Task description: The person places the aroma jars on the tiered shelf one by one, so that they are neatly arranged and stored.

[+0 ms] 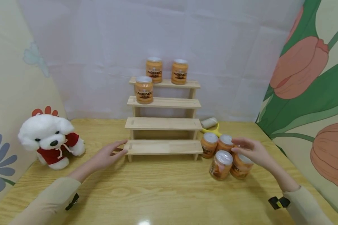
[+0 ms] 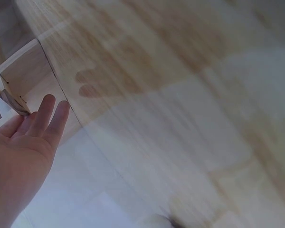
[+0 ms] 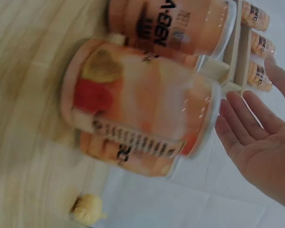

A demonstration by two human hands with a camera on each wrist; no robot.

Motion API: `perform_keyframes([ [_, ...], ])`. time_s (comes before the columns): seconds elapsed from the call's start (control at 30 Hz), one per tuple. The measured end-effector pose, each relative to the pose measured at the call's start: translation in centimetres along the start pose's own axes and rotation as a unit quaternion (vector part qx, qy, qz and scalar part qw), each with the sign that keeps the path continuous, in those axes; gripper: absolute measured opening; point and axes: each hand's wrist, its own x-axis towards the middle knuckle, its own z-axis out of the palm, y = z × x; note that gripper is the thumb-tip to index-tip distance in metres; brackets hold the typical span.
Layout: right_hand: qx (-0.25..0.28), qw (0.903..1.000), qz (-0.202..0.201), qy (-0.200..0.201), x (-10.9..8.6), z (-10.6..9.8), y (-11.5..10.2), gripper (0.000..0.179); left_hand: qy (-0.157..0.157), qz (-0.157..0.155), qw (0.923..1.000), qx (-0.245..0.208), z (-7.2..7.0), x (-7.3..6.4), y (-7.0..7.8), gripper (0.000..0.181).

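A wooden stepped stand stands at the middle of the table. At its lowest step, my left hand has the board's left end between thumb and fingers; the left wrist view shows this hand with its outer fingers extended. Several orange drink cans are grouped right of the stand, including a front can and a right can. Over that right can reaches my right hand, fingers extended and nothing held. In the right wrist view the hand is beside the can tops.
Two orange cans, one left and one right, stand on the top step; a third can is one step lower. A yellow-rimmed object lies behind the grouped cans. A white plush dog sits at left.
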Motion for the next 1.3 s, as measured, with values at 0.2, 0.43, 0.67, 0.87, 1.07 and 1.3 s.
perform_keyframes([
  [0.2,-0.014,0.9997,0.017,0.014,-1.1,-0.3,1.6,0.037,0.002,0.005,1.0000,0.005,0.0,0.0,-0.2,0.059],
  [0.43,-0.050,0.9971,0.054,0.016,-1.8,-0.6,2.4,0.042,0.004,0.004,1.0000,-0.001,0.0,-0.1,-0.1,0.059],
  [0.67,-0.057,0.9963,0.064,0.008,-2.0,-0.7,1.9,0.046,0.007,0.002,1.0000,0.001,0.1,0.0,0.0,0.059],
  [0.87,-0.066,0.9966,0.049,-0.003,-2.2,-0.8,2.0,0.046,0.006,0.005,1.0000,0.003,0.2,0.0,-0.1,0.059],
  [1.07,-0.073,0.9967,0.025,-0.025,-2.9,-1.2,2.2,0.044,0.004,0.005,1.0000,0.003,0.1,-0.1,0.2,0.059],
  [1.3,-0.051,0.9971,0.019,-0.053,-3.5,-1.7,2.4,0.044,0.005,0.006,1.0000,0.003,0.0,-0.1,0.3,0.059],
])
